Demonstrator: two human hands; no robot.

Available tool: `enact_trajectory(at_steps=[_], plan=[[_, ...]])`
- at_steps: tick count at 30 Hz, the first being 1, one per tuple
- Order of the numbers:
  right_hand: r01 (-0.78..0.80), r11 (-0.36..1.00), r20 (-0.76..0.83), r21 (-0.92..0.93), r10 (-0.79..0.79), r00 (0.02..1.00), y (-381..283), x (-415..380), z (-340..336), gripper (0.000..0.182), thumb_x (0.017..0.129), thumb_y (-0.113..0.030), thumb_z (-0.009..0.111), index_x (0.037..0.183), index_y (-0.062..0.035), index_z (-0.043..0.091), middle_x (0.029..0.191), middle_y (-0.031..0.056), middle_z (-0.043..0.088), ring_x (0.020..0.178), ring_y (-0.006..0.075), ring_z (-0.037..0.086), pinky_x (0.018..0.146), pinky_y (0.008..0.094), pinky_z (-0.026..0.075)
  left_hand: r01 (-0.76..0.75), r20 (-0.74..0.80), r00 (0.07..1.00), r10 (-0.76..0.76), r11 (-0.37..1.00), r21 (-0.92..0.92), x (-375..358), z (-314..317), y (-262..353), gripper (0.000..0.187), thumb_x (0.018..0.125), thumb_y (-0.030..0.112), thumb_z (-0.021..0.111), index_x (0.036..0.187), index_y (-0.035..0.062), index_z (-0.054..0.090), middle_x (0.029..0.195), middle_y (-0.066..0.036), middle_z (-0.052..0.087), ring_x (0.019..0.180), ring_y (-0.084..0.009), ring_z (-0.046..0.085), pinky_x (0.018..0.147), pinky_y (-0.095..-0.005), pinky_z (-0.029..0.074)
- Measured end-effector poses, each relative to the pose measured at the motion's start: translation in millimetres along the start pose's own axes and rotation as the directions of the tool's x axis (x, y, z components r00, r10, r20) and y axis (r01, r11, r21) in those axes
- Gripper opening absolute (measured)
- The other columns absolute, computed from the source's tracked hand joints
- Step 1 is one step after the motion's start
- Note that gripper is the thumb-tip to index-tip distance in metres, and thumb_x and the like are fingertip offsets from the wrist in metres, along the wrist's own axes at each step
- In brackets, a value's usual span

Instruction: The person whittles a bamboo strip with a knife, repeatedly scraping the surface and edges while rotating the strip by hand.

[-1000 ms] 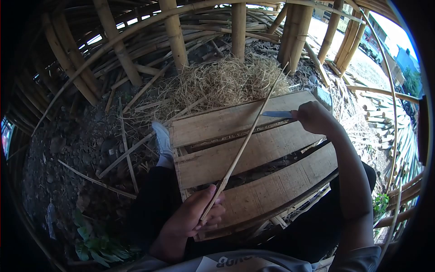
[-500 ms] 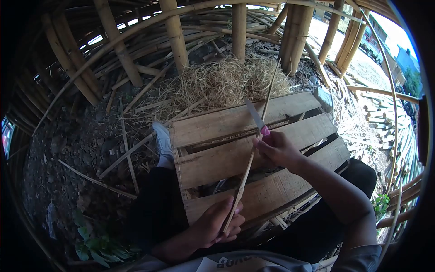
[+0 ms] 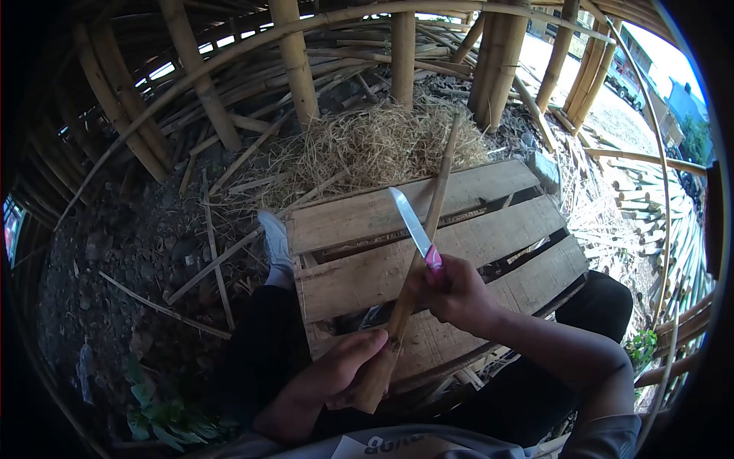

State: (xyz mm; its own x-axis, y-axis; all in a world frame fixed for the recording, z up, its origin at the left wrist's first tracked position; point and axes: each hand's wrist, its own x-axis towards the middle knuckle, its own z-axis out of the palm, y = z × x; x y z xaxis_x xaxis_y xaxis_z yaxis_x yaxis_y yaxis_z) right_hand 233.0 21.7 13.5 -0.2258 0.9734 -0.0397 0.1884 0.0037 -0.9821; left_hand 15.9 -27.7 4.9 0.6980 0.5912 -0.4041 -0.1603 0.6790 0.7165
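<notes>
A long bamboo strip (image 3: pixel 440 187) slants over the slatted wooden table (image 3: pixel 352 222), its broad side facing up and its wide end near my body. My left hand (image 3: pixel 348 371) is wrapped round the strip near that lower end, thumb on top. Farther up, my right hand (image 3: pixel 455 294) grips a knife (image 3: pixel 413 222) by its pink handle, with the fingers against the strip. The blade points up and to the left, beside the strip. Some of my right fingers are hidden behind the handle.
Beyond the table lies a heap of shavings (image 3: pixel 367 149), with upright bamboo posts (image 3: pixel 403 57) behind it. Loose strips (image 3: pixel 164 306) lie on the ground at left. Cut bamboo poles (image 3: pixel 642 218) are stacked at right. A white shoe (image 3: pixel 275 239) stands by the table's left edge.
The strip has turned from its narrow edge to its broad side. My right hand and the knife have moved down and slightly left, nearer my left hand.
</notes>
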Motion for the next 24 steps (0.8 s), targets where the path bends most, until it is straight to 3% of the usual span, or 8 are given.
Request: enact_trajectory(at_steps=[1,5,11,14,17,19,22,24], plan=[[0.001,1.000,0.000,0.000,-0.001,1.000,1,-4,3,0.015,0.089,-0.012,0.065,0.087,-0.0018,0.053,0.066,-0.0022,0.054,0.056,0.0022,0.046,0.048,0.0224,0.040,0.064,-0.102,0.993,-0.066,0.998,-0.023,0,2,3,0.036,0.101,0.040,0.038,0.105,0.0049,0.047,0.065,-0.008,0.056,0.048,-0.0174,0.058,0.044,-0.0279,0.049],[0.009,0.976,0.056,-0.216,0.003,0.998,0,-16,13,0.018,0.089,-0.014,0.066,0.084,-0.0008,0.054,0.063,-0.0012,0.053,0.058,0.0032,0.047,0.051,0.0261,0.041,0.042,-0.051,0.998,-0.043,0.999,-0.006,2,0,1,0.038,0.101,0.040,0.038,0.112,0.0042,0.045,0.075,-0.013,0.061,0.059,-0.0203,0.064,0.050,-0.0319,0.053],[0.121,0.947,0.106,-0.298,-0.093,0.990,-15,-18,10,0.023,0.093,-0.021,0.062,0.083,-0.0021,0.053,0.061,-0.0024,0.050,0.055,0.0039,0.044,0.049,0.0261,0.037,-0.041,-0.050,0.998,0.032,0.982,-0.183,5,10,2,0.036,0.102,0.037,0.037,0.118,0.0053,0.045,0.070,-0.005,0.049,0.054,-0.0152,0.054,0.047,-0.0305,0.050],[0.094,0.959,-0.017,-0.267,-0.103,0.995,-15,-3,-11,0.025,0.097,-0.020,0.053,0.084,0.0018,0.054,0.057,0.0078,0.053,0.051,0.0104,0.050,0.047,0.0313,0.038,-0.043,-0.058,0.998,0.027,0.951,-0.306,-1,5,9,0.030,0.103,0.032,0.035,0.116,0.0065,0.044,0.065,0.000,0.037,0.046,-0.0093,0.040,0.038,-0.0245,0.042],[0.184,0.850,-0.142,-0.494,-0.288,0.947,-3,17,-44,0.023,0.096,-0.013,0.052,0.078,0.0000,0.057,0.057,0.0122,0.052,0.049,0.0176,0.050,0.050,0.0353,0.039,-0.029,0.016,0.999,0.041,0.894,-0.447,-2,-11,9,0.027,0.104,0.030,0.033,0.113,0.0072,0.043,0.063,0.003,0.033,0.041,-0.0040,0.030,0.031,-0.0191,0.032],[0.388,0.698,-0.097,-0.601,-0.546,0.832,8,36,-62,0.018,0.095,-0.011,0.054,0.081,-0.0003,0.058,0.058,0.0153,0.053,0.049,0.0267,0.051,0.051,0.0377,0.040,0.017,0.040,0.999,0.001,0.902,-0.431,-3,-11,12,0.027,0.104,0.032,0.031,0.106,0.0083,0.042,0.059,0.005,0.030,0.037,-0.0013,0.023,0.027,-0.0164,0.024],[0.145,0.839,-0.260,-0.524,-0.320,0.911,5,43,-74,0.023,0.095,-0.017,0.056,0.079,0.0004,0.059,0.059,0.0188,0.053,0.052,0.0345,0.053,0.052,0.0412,0.041,0.069,0.043,0.997,-0.057,0.924,-0.376,-7,0,17,0.029,0.104,0.035,0.029,0.102,0.0085,0.041,0.055,0.006,0.027,0.034,-0.0012,0.023,0.025,-0.0164,0.025],[0.078,0.764,-0.226,-0.640,-0.284,0.932,10,48,-88,0.030,0.095,-0.022,0.055,0.078,0.0013,0.060,0.060,0.0204,0.054,0.053,0.0369,0.054,0.053,0.0427,0.042,0.084,0.099,0.994,-0.049,0.920,-0.382,-1,-5,12,0.029,0.104,0.035,0.029,0.101,0.0084,0.040,0.054,0.006,0.027,0.034,-0.0013,0.024,0.025,-0.0164,0.026]])
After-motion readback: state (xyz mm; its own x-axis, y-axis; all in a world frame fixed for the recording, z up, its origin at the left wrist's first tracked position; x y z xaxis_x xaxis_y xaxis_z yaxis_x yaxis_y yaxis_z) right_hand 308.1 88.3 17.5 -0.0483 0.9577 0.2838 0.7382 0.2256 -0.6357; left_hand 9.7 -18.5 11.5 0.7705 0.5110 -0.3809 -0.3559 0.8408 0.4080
